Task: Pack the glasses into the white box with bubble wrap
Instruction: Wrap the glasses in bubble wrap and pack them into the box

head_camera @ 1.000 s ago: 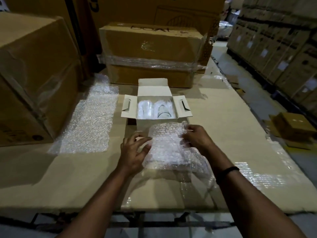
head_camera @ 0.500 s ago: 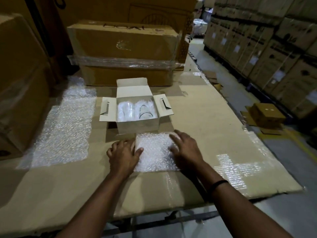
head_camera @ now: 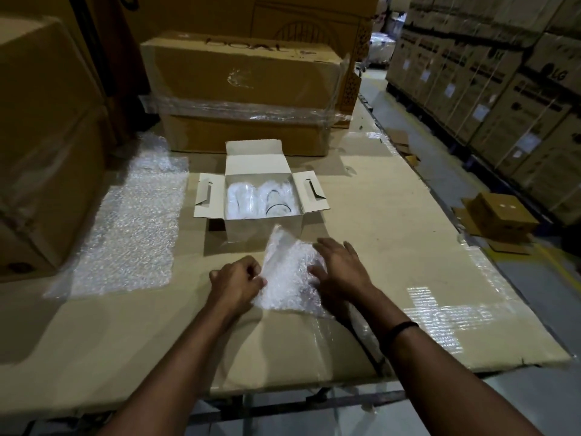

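Note:
The white box (head_camera: 264, 229) stands open on the cardboard-covered table, its flaps spread left, right and back. Inside it lie glasses in bubble wrap (head_camera: 261, 199), two bundles side by side. Just in front of the box lies a small folded sheet of bubble wrap (head_camera: 287, 278). My left hand (head_camera: 235, 283) pinches that sheet's left edge and lifts it, so the far corner stands up. My right hand (head_camera: 339, 269) presses flat on the sheet's right side with spread fingers.
A long strip of bubble wrap (head_camera: 132, 221) lies on the table to the left. Large cardboard cartons (head_camera: 245, 89) stand behind the box and at the left (head_camera: 44, 136). Stacked cartons (head_camera: 503, 89) line the aisle at right, with a small carton (head_camera: 500, 215) on the floor.
The small sheet lay flat under both hands half a second ago; now my left hand has curled on its left edge and raised it. My right hand stays pressing.

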`<state>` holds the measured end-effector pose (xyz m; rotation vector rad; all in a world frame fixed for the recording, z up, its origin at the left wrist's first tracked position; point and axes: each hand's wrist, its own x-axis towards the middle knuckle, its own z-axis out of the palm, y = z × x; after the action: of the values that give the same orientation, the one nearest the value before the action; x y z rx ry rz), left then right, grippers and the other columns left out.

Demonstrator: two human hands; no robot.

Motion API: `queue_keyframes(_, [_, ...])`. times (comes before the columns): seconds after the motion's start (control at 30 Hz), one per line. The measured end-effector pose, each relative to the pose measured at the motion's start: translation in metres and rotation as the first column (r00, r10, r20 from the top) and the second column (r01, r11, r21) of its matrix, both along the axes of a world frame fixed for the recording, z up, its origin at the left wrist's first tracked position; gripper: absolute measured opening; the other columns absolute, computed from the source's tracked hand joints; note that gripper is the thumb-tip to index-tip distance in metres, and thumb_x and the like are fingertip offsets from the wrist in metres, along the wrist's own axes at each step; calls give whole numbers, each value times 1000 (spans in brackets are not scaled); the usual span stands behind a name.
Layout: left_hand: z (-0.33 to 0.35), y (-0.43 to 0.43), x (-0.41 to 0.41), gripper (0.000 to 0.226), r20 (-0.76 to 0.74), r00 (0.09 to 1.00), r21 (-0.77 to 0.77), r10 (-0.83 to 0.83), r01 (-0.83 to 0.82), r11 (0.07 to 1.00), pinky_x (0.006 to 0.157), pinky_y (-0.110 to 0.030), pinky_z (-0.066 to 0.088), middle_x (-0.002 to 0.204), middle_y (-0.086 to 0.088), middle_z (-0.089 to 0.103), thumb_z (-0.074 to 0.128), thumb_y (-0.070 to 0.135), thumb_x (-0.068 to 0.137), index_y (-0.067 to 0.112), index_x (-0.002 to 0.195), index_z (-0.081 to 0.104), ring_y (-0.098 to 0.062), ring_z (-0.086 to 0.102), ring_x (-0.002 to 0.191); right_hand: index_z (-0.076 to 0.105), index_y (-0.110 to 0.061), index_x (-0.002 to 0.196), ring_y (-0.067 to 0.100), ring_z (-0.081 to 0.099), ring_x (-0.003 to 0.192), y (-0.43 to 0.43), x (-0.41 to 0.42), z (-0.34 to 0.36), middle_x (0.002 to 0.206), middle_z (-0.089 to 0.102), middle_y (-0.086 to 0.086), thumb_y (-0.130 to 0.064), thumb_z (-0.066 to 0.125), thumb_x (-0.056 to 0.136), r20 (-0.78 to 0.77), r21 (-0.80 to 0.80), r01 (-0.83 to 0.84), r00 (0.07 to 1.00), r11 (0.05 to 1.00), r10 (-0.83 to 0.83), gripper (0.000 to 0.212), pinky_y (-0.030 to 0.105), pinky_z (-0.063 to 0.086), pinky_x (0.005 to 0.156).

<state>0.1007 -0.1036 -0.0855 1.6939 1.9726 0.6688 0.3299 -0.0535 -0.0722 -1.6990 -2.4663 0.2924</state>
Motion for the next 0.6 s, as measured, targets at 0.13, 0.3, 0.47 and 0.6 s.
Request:
queue_keyframes(0.13, [14, 2, -9, 27, 319, 945, 198, -71, 7, 980, 68, -20, 43, 74, 9, 63, 71, 8, 82, 29, 70, 59, 3, 54, 67, 38, -13, 146, 21, 46, 130, 22, -9, 27, 144, 48, 6, -24, 81, 76, -382, -62, 32, 922, 998, -53, 83, 25, 35, 103])
queue_keyframes(0.3, [43, 2, -14, 26, 651, 754, 310, -89, -157, 938, 67, -6, 45, 92, 5, 63, 69, -3, 84, 19, 97, 62, 13, 59, 77, 62, -11, 117, 18, 65, 97, 42, -19, 34, 108, 68, 5, -18, 76, 81, -478, -238, -44, 875, 970, -77, 40, 38, 54, 85])
queue_keyframes(0.47, [17, 2, -27, 69, 864, 499, 35, 67, -191, 981, 50, -26, 46, 114, -6, 66, 78, 13, 70, 16, 133, 50, -15, 66, 76, 65, -10, 77, 3, 55, 55, 34, -30, 21, 66, 62, -2, -5, 67, 88, -720, -319, 4, 649, 948, -246, 12, 29, 47, 57])
queue_keyframes(0.6, [7, 8, -31, 43, 797, 580, -58, 169, -205, 977, 62, -23, 53, 97, -9, 71, 73, -10, 75, 12, 110, 62, -14, 68, 79, 62, -9, 83, -7, 58, 56, 24, -40, 8, 72, 63, -5, 7, 66, 85, -794, -390, -29, 516, 920, -320, 16, 13, 45, 55])
